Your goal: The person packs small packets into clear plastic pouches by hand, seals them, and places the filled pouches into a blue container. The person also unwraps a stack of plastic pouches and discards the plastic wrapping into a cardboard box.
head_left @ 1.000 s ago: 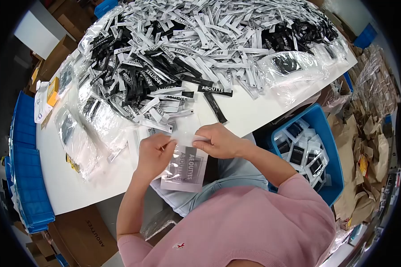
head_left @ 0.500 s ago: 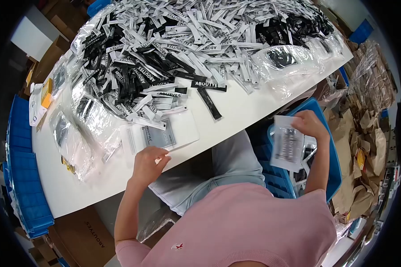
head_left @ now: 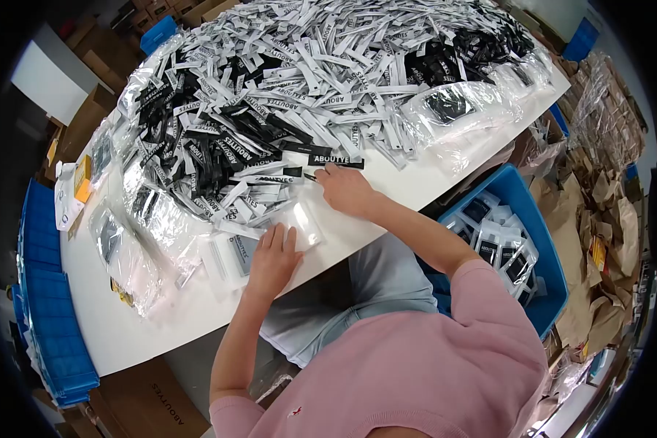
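Observing from beside the table (head_left: 135, 325), note first that the right grip (head_left: 349, 191) covers most of a dark packet; only a short end (head_left: 310, 177) shows beyond the fingertips, and the lettering on it cannot be read. The left grip (head_left: 272, 261) likewise hides part of a printed bag (head_left: 241, 252), whose lower right portion lies beneath or behind the fingers. Glare whitens the clear sleeve (head_left: 304, 221), so its contents cannot be made out. The far edge of the sachet pile (head_left: 328, 66) is cut off at the top of the view.

Location: the dark packet lies at the fingertips of the right grip, near the front edge of the sachet pile. A black labelled packet (head_left: 337, 161) lies just beyond the same grip. The printed bag lies to the left of the left grip; the clear sleeve lies just past its fingertips.

Grip condition, left: fingers extended, slightly apart, laid palm down on the bags at the table edge. Grip condition, right: fingers bent downward at the dark packet. Whether they pinch it or only touch it cannot be told, since the back of the hand blocks the contact.
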Demonstrator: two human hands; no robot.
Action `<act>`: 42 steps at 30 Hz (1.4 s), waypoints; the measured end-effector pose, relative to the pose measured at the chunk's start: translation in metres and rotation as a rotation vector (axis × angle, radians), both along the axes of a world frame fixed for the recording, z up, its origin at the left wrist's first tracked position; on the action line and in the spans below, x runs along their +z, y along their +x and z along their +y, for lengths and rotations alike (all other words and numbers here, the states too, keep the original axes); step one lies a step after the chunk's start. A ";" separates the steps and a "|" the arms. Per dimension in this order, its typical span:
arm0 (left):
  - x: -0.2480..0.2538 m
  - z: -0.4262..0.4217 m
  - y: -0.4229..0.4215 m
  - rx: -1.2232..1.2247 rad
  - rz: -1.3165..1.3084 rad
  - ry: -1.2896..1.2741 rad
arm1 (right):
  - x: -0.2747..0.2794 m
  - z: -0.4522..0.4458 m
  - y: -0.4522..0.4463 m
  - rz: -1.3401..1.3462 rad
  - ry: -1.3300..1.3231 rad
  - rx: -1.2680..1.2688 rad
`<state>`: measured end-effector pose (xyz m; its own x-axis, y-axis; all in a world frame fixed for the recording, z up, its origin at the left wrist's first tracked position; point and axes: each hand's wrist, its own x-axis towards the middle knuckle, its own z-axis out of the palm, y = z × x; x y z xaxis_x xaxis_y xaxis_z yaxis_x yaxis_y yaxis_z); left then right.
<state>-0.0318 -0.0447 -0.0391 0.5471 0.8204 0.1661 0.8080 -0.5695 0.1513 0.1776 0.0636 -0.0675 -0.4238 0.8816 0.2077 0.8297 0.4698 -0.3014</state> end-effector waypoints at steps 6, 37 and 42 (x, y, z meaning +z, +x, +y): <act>-0.029 -0.007 -0.018 0.309 -0.545 0.068 | 0.026 0.081 0.013 0.348 0.074 -0.122; 0.020 0.005 0.024 -0.099 -0.368 0.463 | 0.069 -0.058 -0.010 1.042 -0.916 -0.078; 0.025 -0.002 0.040 0.321 -1.159 -0.405 | 0.064 -0.059 -0.010 0.638 -0.305 0.186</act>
